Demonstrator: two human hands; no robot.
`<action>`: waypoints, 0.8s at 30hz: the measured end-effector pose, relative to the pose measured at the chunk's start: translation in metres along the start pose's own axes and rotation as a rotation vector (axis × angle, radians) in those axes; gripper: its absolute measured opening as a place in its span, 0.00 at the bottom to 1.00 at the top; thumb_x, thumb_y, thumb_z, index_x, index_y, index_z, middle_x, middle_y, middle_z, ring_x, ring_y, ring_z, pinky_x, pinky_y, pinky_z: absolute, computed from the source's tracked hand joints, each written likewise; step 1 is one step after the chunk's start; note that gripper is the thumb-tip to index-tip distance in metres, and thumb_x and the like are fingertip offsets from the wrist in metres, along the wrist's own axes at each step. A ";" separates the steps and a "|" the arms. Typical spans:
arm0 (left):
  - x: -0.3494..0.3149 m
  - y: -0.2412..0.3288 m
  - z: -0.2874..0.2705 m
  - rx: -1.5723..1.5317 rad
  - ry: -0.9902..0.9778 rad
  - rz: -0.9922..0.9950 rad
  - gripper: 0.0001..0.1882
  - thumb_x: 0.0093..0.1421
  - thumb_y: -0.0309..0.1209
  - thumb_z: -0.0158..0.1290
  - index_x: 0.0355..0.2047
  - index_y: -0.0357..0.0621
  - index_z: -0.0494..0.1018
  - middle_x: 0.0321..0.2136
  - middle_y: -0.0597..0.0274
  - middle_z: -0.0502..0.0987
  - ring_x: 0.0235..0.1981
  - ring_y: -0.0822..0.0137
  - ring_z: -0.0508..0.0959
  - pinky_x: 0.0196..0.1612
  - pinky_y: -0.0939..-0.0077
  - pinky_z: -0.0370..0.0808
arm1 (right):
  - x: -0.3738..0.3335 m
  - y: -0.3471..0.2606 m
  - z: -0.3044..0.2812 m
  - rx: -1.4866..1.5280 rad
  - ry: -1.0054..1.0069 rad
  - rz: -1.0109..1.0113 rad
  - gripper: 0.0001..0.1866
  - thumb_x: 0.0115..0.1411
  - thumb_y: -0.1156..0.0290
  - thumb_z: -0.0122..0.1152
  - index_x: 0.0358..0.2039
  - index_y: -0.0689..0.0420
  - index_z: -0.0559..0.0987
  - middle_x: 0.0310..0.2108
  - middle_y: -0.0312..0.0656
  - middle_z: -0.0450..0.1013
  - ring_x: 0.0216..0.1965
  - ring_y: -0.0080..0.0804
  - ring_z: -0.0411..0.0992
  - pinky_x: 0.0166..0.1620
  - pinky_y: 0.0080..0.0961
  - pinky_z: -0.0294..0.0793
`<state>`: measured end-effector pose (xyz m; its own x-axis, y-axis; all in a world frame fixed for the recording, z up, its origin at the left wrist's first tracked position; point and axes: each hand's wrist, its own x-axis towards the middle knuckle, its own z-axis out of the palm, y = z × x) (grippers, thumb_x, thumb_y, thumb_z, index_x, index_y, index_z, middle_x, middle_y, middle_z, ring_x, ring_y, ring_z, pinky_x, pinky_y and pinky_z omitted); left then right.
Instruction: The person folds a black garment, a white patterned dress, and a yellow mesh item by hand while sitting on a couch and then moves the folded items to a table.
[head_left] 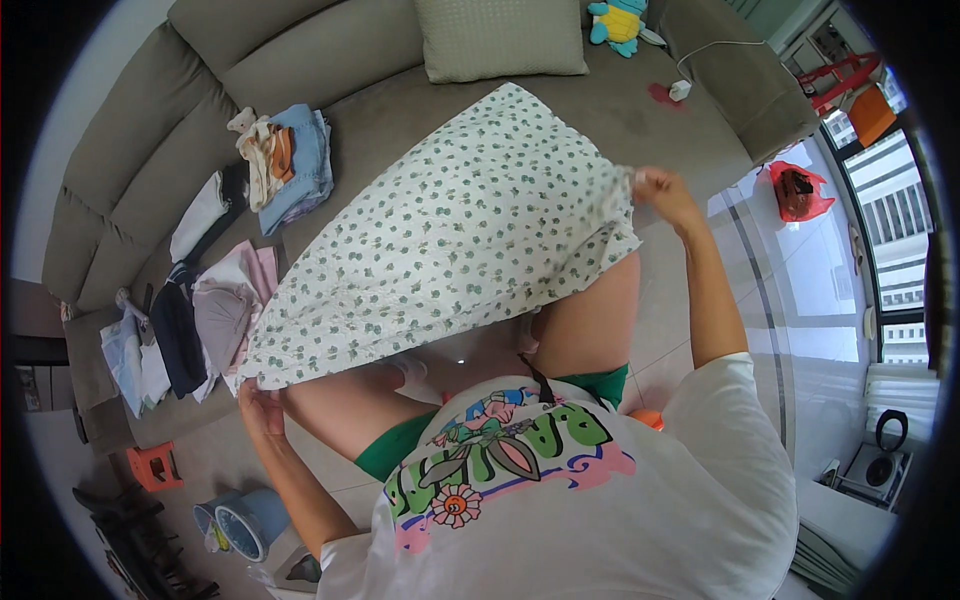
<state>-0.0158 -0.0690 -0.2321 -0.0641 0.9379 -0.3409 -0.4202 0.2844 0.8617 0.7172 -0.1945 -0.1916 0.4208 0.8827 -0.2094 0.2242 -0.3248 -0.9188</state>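
Held taut between pinching left hand (262, 408) and right hand (660, 187) — floral cloth (450, 240), long axis slanting corner to corner above the sofa (380, 110).

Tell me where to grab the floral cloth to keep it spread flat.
Grip the floral cloth at its two near corners, from the sides, as the left hand and right hand do. That edge is pulled taut between them, and the far end drapes onto the sofa.

You stand in a home living room: a large grey sofa (400, 110) with a cushion (498, 38) and a plush toy (620, 22), piles of folded clothes (290, 160) along its seat, a glossy tiled floor (790, 290) and a window (900, 230).
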 end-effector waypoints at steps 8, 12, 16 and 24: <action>-0.005 -0.008 -0.019 -0.030 -0.002 0.035 0.16 0.63 0.31 0.41 0.48 0.36 0.67 0.47 0.55 0.74 0.48 0.61 0.75 0.49 0.65 0.77 | -0.067 -0.020 0.057 -0.640 -0.081 0.010 0.13 0.51 0.65 0.64 0.37 0.56 0.80 0.26 0.38 0.75 0.28 0.26 0.70 0.38 0.22 0.69; 0.006 0.006 -0.010 -0.008 0.045 0.031 0.17 0.61 0.30 0.43 0.49 0.36 0.67 0.47 0.56 0.74 0.48 0.61 0.75 0.49 0.65 0.76 | -0.073 0.005 0.076 -0.709 0.000 -0.153 0.12 0.48 0.70 0.66 0.35 0.55 0.81 0.28 0.41 0.76 0.28 0.29 0.71 0.35 0.24 0.70; 0.023 0.062 -0.001 0.123 0.017 0.157 0.17 0.58 0.31 0.49 0.46 0.38 0.69 0.44 0.58 0.76 0.44 0.65 0.77 0.46 0.72 0.76 | -0.054 -0.056 0.010 -0.040 0.125 -0.138 0.11 0.54 0.79 0.58 0.38 0.54 0.81 0.31 0.34 0.77 0.30 0.19 0.70 0.35 0.18 0.70; 0.003 0.265 0.006 0.178 0.022 0.465 0.12 0.57 0.34 0.53 0.39 0.41 0.71 0.28 0.68 0.76 0.20 0.81 0.70 0.15 0.89 0.62 | -0.086 -0.253 -0.109 0.414 0.229 -0.574 0.21 0.60 0.72 0.57 0.53 0.64 0.69 0.45 0.42 0.74 0.46 0.28 0.72 0.51 0.23 0.71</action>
<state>-0.1216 0.0103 -0.0026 -0.2281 0.9696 0.0886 -0.1813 -0.1317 0.9746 0.7198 -0.2248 0.0955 0.5201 0.7674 0.3751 0.1336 0.3607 -0.9231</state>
